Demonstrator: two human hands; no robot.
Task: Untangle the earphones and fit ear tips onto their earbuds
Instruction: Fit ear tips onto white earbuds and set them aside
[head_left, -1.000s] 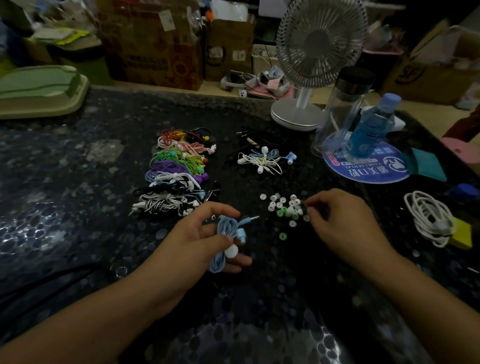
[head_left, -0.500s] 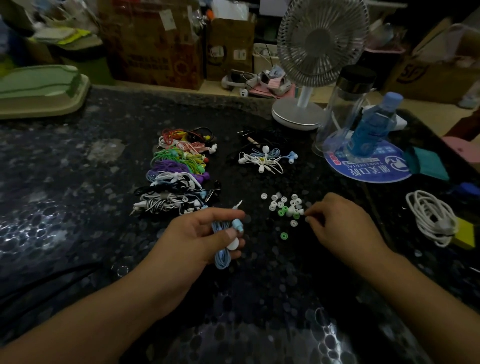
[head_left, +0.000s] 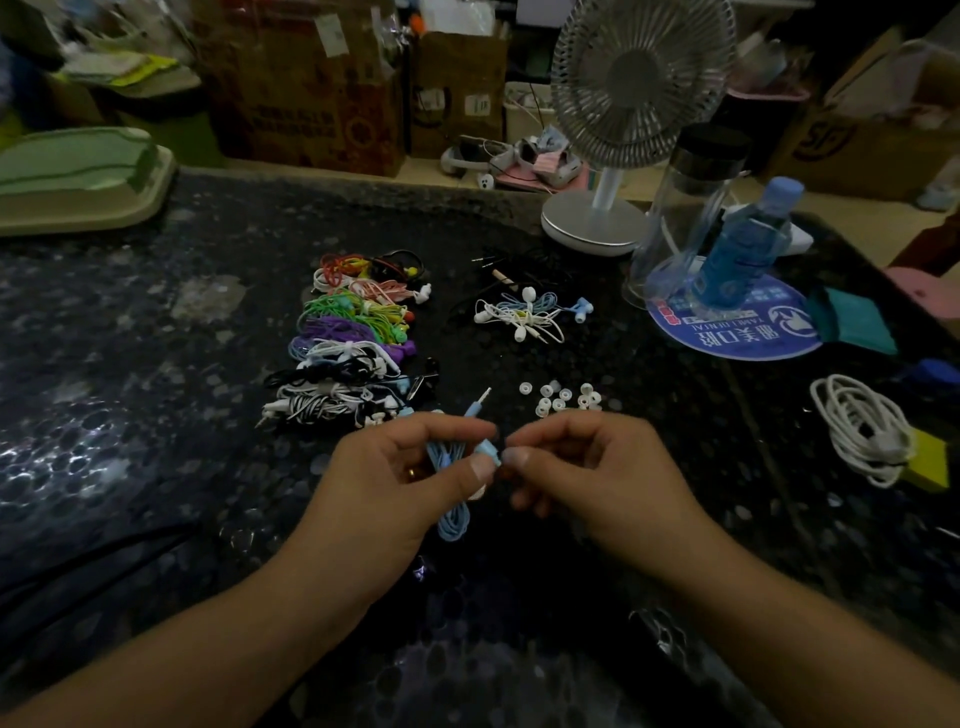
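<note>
My left hand (head_left: 395, 483) grips a coiled light-blue earphone (head_left: 454, 514), its jack sticking up past my fingers and one earbud (head_left: 488, 449) pinched at my thumb. My right hand (head_left: 597, 473) has thumb and forefinger pinched together right against that earbud; whatever they hold is too small and dark to make out. Several loose white ear tips (head_left: 561, 400) lie on the black table (head_left: 156, 415) just beyond my fingers. A tangled white and blue earphone bunch (head_left: 524, 314) lies farther back.
Bundled earphones in many colours (head_left: 353, 343) are stacked to the left of centre. A desk fan (head_left: 623, 130), a clear bottle (head_left: 685, 208) and a blue bottle (head_left: 743, 249) stand at back right. A white cable coil (head_left: 862, 431) lies right. Cardboard boxes sit behind.
My right hand left the ear tip pile and came in to meet my left hand at the blue earbud. My left hand raised the earphone slightly.
</note>
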